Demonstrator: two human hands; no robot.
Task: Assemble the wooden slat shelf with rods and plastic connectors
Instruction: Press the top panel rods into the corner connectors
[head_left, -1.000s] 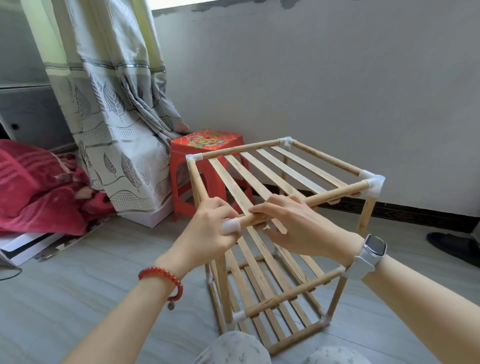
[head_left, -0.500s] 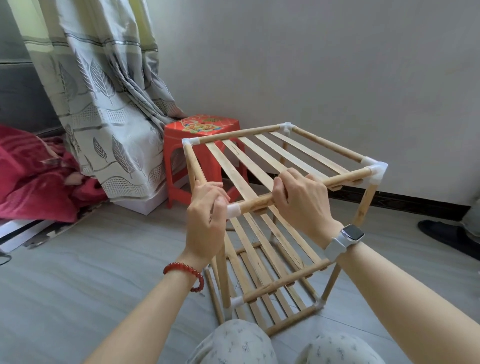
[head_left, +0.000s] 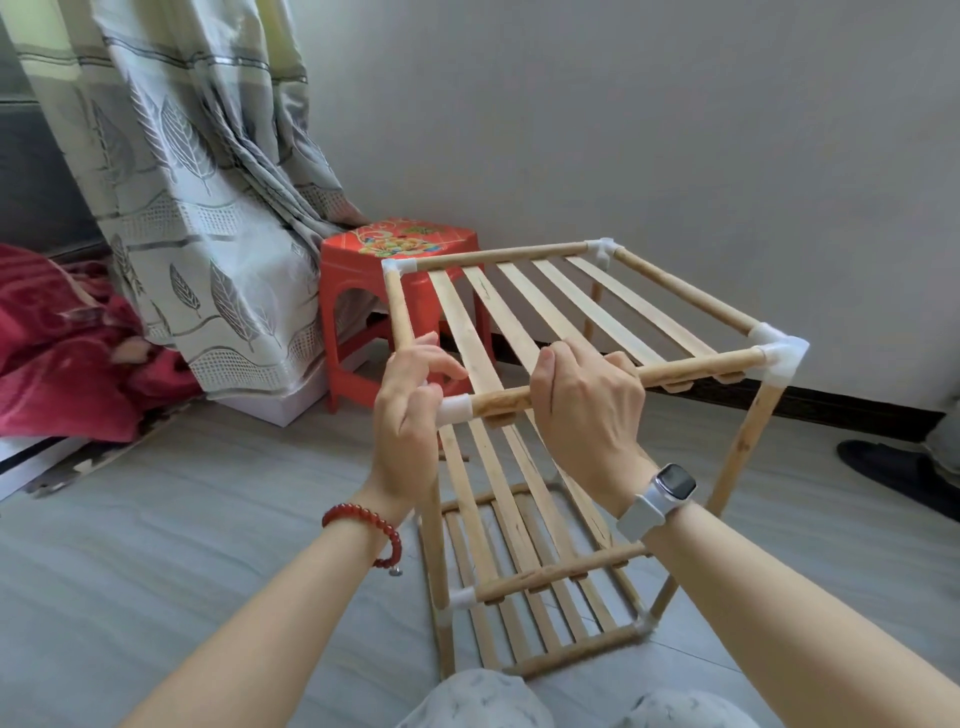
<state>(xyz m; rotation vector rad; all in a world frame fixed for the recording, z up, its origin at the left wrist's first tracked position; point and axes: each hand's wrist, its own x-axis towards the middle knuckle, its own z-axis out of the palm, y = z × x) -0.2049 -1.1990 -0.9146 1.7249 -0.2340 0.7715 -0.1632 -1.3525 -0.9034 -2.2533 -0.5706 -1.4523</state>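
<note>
Looking down from just above my knees, the shelf (head_left: 545, 467) stands on the floor (head_left: 156, 545) right in front of me, upright, with two slat tiers stacked one over the other. Nearest is the bottom tier, its front rod (head_left: 558, 571) plugged into a white connector (head_left: 462, 597) on the left post.

Both hands are up at the top tier's near edge. The right hand (head_left: 587, 410) is wrapped around the top front rod (head_left: 696, 366), fingers curled over it. The left hand (head_left: 410, 410) sits at the near-left corner connector (head_left: 454, 409), fingers bent around the corner; I can't tell how hard it's pinching, but it looks like the rod end is being seated into that socket.

Handling guess: this thing looks light and a bit wobbly, thin stiff sticks held only by friction in plastic sockets. I'd hold it by the rods close to the joints, never by the slats (head_left: 519, 322), which look thin enough to snap or pop loose. Push along the rod's axis, not sideways, or the other corner (head_left: 779, 356) might pull out.

The top front rod's long axis runs left to right, climbing slightly toward the far right. The slats run away from me toward the wall (head_left: 675, 130), pointing at the back rod (head_left: 498, 255). Behind that, a red stool (head_left: 363, 291) and a curtain (head_left: 208, 208).
</note>
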